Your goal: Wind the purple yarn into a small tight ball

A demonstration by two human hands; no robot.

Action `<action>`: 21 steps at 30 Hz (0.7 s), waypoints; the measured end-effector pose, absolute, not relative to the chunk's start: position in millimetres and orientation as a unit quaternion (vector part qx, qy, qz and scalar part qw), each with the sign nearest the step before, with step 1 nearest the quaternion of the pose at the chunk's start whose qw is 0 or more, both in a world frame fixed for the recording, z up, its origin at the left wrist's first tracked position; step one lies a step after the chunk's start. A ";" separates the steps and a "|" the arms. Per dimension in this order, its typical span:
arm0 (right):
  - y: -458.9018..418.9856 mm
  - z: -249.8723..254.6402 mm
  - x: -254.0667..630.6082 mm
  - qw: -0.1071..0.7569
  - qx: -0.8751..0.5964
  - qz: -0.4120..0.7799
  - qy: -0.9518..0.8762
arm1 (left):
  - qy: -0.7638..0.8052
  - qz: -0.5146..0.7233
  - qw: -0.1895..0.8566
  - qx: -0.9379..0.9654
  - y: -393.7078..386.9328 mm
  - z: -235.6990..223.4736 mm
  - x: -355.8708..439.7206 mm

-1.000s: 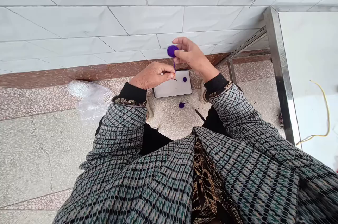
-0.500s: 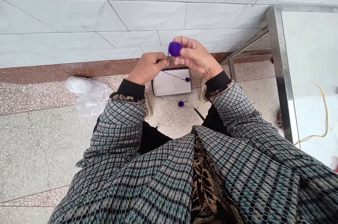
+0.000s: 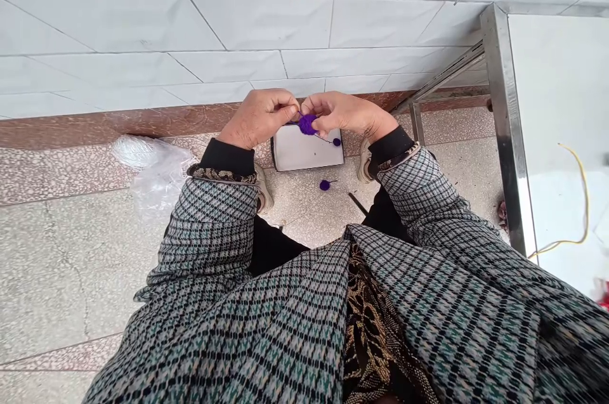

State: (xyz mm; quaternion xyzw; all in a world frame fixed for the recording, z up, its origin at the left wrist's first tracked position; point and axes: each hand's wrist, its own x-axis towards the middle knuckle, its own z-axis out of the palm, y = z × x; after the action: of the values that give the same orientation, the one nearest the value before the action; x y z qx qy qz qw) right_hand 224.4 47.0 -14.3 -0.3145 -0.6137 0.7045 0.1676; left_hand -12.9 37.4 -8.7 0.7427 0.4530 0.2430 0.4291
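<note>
- Yarn ball (image 3: 308, 124), purple, one: sitting between the two hands, above the box.
- Right hand (image 3: 346, 113): grasping the yarn ball by its right side between thumb and fingers.
- Left hand (image 3: 262, 117): apparently pinching a short strand (image 3: 299, 114) between thumb and forefinger, just beside the ball's upper left.
- Handling, judged: likely weighing little, yielding softly, not slipping readily; loose windings possibly snagging. Best hold: light fingertips spanning the sides, leaving the strand free.
- Box (image 3: 304, 153), shallow, white: resting on the floor (image 3: 295, 201) below both hands.
- First small ball (image 3: 337, 142), purple: lying at the box's right end, below the right hand, its thread (image 3: 325, 139) trailing toward the fingers.
- Second small ball (image 3: 324, 185), purple: lying on the floor, nearer the body than the hands.
- Plastic bag (image 3: 162, 182), clear, and white bundle (image 3: 136, 150): lying left of the left hand.
- Bench (image 3: 547, 106): standing right of the right hand, carrying a yellow cord (image 3: 586, 201).
</note>
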 end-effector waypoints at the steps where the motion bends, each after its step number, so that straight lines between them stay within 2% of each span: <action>1: 48.1 -18.7 225.1 0.194 -0.296 0.724 -0.592 | 0.456 0.243 0.420 0.746 38.3 -10.0 -13.3; 4: 50.2 -25.4 226.2 0.301 -0.262 0.759 -0.514 | 0.460 0.240 0.400 0.755 39.0 -12.3 -11.4; 7: 49.7 -18.7 224.1 0.417 -0.287 0.744 -0.436 | 0.434 0.232 0.405 0.771 35.7 -13.5 -4.3; 10: 47.9 -10.0 219.4 0.465 -0.365 0.694 -0.410 | 0.391 0.209 0.416 0.794 30.3 -14.6 4.2; 12: 46.8 -8.2 216.4 0.426 -0.426 0.666 -0.438 | 0.377 0.198 0.415 0.804 27.6 -14.3 6.5; 14: 45.7 -8.0 215.0 0.337 -0.469 0.653 -0.490 | 0.384 0.202 0.406 0.804 27.2 -12.7 4.3; 18: 40.5 0.2 216.1 0.165 -0.437 0.687 -0.556 | 0.428 0.235 0.379 0.786 33.9 -8.8 -9.7; 19: 38.8 4.5 216.7 0.154 -0.415 0.708 -0.550 | 0.435 0.240 0.375 0.783 36.3 -8.8 -13.1; 21: 36.2 14.1 217.6 0.195 -0.382 0.750 -0.504 | 0.445 0.247 0.371 0.777 39.8 -10.0 -17.1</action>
State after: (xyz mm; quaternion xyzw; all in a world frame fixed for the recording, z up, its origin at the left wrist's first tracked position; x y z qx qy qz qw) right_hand 217.6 36.2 14.1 -0.3817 -0.5043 0.7495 0.1955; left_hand -17.1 39.8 -10.0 0.7767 0.4452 0.2470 0.3707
